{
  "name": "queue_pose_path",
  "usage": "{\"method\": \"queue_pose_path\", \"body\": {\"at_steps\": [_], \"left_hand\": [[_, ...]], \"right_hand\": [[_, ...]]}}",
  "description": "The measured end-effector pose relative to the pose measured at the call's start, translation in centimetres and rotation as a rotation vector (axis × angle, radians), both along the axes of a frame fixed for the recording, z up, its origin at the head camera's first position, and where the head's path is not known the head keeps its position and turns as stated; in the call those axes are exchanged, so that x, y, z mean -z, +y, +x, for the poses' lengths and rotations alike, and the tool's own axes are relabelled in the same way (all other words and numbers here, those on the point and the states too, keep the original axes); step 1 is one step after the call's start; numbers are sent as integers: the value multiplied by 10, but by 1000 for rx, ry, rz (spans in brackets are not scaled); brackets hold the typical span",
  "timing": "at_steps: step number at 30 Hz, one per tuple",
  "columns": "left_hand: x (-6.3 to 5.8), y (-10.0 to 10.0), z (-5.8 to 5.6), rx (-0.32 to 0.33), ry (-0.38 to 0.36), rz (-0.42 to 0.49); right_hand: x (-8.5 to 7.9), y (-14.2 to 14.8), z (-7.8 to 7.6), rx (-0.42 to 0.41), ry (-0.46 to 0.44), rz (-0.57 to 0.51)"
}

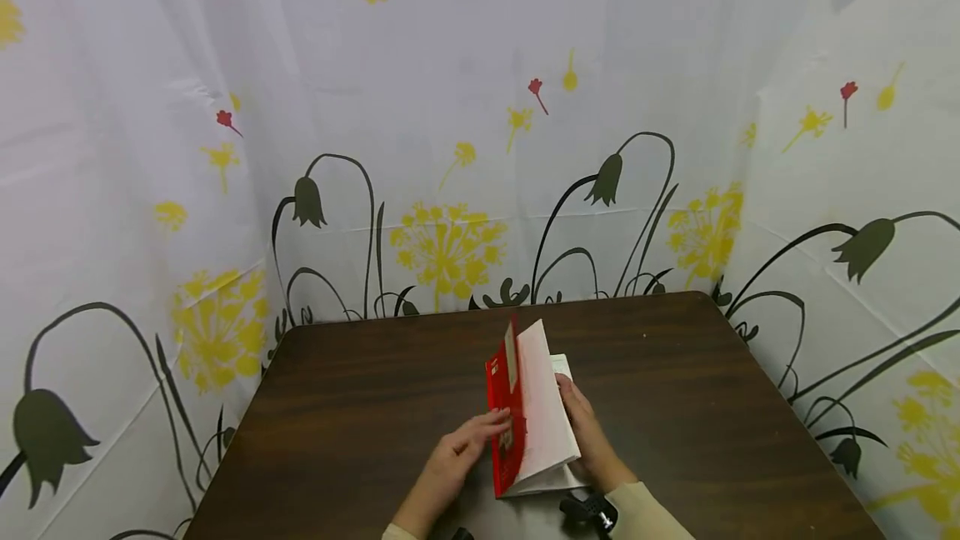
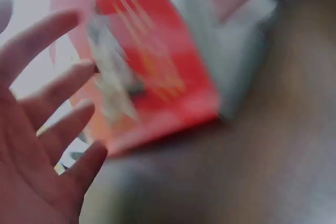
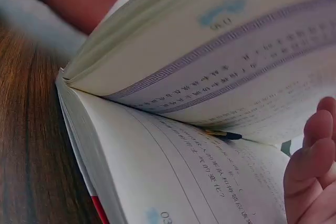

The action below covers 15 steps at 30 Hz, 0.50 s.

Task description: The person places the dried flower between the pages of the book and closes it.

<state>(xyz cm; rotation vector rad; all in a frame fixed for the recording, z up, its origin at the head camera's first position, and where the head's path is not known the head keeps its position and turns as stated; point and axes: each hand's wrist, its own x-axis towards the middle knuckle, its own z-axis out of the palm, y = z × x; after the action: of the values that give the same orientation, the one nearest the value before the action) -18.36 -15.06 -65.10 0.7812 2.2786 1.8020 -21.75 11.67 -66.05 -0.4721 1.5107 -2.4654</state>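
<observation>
A book with a red cover point(image 1: 506, 423) stands partly open on the dark table, its raised white pages point(image 1: 546, 407) leaning left. My left hand point(image 1: 467, 447) is at the outside of the cover; its fingers point(image 2: 63, 114) are spread and nearly straight in the left wrist view. On the book's other side is my right hand point(image 1: 588, 432), beside the raised pages and over the lower right page. The right wrist view shows its fingers point(image 3: 315, 156) loosely bent near the printed page point(image 3: 173, 166). A slim black-and-yellow thing point(image 3: 226, 135) lies in the fold.
The brown wooden table point(image 1: 360, 390) reaches back to a white curtain point(image 1: 465, 107) printed with flowers. A black strap device point(image 1: 588, 513) is on the right wrist, by the book's near edge. The left wrist view is blurred.
</observation>
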Motion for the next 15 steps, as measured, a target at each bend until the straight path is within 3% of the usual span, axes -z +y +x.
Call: {"method": "queue_pose_path", "body": {"at_steps": [2,5,7,11,13,15], "left_hand": [[6,9,-1,5,61,-201],[13,19,-1,11,103,-372],[16,24,-1,2,103,-415],[20,30,-2,-17,101,-460],[20,32,-3,-30,116,-481],[19,33,-3,-45,148,-497]], "right_hand": [[-3,3,-2,1,-15,35],[-9,14,-5,85,-60,166],[-16,28,-6,206,-73,309],[-26,62,-5,452,-14,739],[-24,72,-1,479,4,943],[-17,74,4,443,34,1069]]}}
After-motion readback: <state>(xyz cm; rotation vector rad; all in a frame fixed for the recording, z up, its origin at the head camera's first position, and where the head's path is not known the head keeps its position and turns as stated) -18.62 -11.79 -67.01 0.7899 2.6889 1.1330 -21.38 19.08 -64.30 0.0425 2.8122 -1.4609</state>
